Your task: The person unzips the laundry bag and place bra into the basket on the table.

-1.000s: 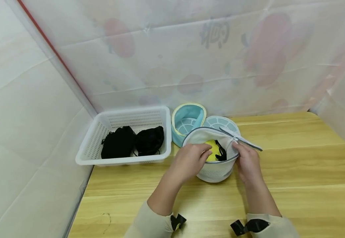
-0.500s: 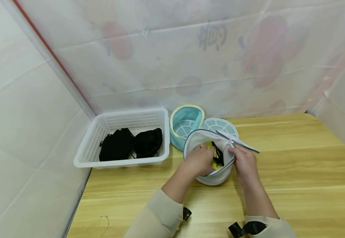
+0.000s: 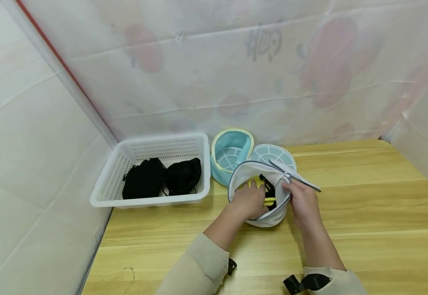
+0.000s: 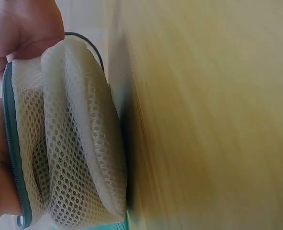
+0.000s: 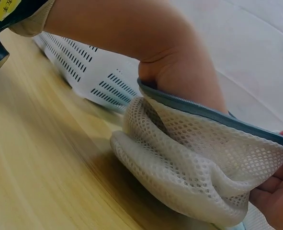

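Observation:
A white mesh laundry bag (image 3: 269, 222) with a grey-blue zip edge stands unzipped on the table, its lid flap (image 3: 295, 175) folded out to the right. My left hand (image 3: 250, 201) is down inside it, against a yellow item (image 3: 256, 181) with a black cord (image 3: 268, 187). The fingertips are hidden, so I cannot tell whether they grip the item. With thumb and fingers, my right hand (image 3: 304, 205) pinches the bag's right rim. In the right wrist view, the mesh wall (image 5: 194, 167) is creased and sagging below the left wrist.
Left of the bag, a white plastic basket (image 3: 103, 192) holds two black pouches (image 3: 145, 179). Behind the bag stands a blue mesh bag (image 3: 219, 174) with yellow trim, its round ribbed lid (image 3: 273, 153) beside it. A sheeted wall (image 3: 199, 90) rises behind the wooden table (image 3: 365, 213).
My left hand has gone from the bag's left rim down into the bag, onto the yellow item. The yellow item now looks bunched around the fingers. My right hand keeps its place at the rim.

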Action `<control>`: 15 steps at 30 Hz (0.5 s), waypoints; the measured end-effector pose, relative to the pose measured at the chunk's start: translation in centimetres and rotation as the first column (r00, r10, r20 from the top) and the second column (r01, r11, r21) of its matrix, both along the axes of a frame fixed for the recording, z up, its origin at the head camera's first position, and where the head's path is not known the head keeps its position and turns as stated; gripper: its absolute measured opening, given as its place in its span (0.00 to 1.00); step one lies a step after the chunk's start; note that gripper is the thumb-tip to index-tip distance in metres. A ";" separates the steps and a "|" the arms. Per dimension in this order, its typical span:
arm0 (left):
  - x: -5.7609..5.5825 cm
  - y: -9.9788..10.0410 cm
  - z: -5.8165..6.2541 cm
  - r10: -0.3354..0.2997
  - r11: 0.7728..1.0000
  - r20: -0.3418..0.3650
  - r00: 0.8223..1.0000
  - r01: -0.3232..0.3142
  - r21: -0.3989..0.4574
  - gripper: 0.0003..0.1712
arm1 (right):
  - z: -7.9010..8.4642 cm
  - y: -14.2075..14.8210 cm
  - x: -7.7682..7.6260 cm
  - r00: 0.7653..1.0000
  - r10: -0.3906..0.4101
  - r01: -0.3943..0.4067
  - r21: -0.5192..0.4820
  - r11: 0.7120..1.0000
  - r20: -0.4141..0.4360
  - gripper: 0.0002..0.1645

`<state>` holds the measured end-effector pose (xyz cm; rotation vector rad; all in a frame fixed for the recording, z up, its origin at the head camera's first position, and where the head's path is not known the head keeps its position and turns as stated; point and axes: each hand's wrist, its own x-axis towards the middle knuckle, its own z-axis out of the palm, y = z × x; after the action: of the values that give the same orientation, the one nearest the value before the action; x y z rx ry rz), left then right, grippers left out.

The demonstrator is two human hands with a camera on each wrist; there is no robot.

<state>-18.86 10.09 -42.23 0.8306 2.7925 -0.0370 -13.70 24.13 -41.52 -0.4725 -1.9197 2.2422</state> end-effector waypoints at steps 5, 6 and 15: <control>-0.6 -0.3 -0.3 -0.024 0.998 0.023 0.999 0.023 0.057 0.33 | -0.1 0.1 0.0 1.000 -0.002 0.002 0.008 1.000 0.024 0.18; -0.7 -0.4 -0.3 -0.029 0.997 0.032 0.999 0.026 0.072 0.31 | -0.1 0.1 -0.1 1.000 -0.001 0.001 0.012 1.000 0.029 0.21; -1.0 -0.8 0.0 -0.055 0.988 0.019 0.998 0.051 0.148 0.15 | -0.3 -0.1 -0.2 0.999 0.007 -0.009 0.054 0.999 0.046 0.28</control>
<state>-19.89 9.32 -42.23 0.9332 2.7779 0.1705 -13.91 24.04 -41.79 -0.5143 -2.0023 2.1968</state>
